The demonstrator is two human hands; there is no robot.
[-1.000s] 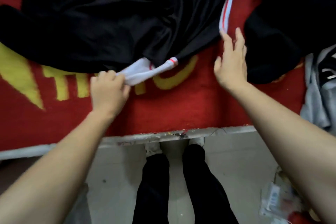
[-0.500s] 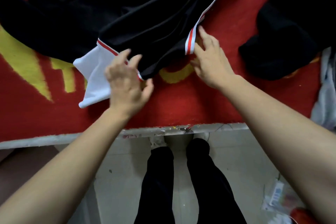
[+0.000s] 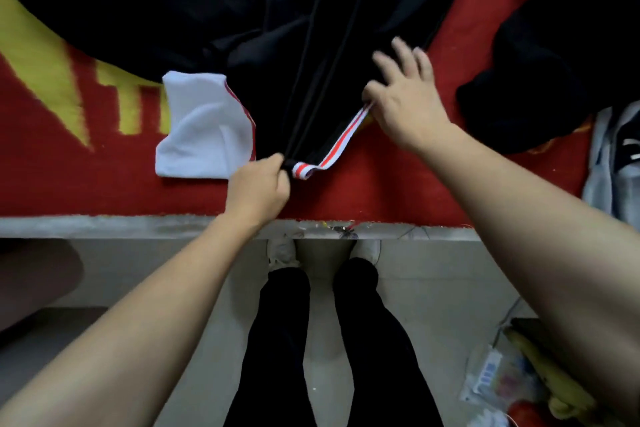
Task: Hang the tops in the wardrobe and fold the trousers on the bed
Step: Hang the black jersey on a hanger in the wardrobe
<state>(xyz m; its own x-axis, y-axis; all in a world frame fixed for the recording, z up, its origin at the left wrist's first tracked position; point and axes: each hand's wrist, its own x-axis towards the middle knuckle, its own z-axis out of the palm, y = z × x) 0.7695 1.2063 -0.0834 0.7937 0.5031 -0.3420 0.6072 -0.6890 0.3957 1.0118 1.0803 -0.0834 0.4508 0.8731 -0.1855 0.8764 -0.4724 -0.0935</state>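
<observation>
Where the black clothing [image 3: 207,10] lies: on the red blanket [image 3: 381,191], spread out past both hands.
Left hand [image 3: 258,187]: clenched tight on a bunched bit of the black clothing, right at its near edge.
Right hand [image 3: 407,100]: fingers spread and loose, blurry; thumb by the far end of the striped band [image 3: 341,142].
Striped band: runs between the two hands.
White patch [image 3: 201,128]: just left of the left hand.

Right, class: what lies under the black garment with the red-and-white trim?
A red blanket with yellow lettering shows around the black garment and runs beneath it. How far the lettering goes on, and anything else below, is covered by the cloth.
</observation>
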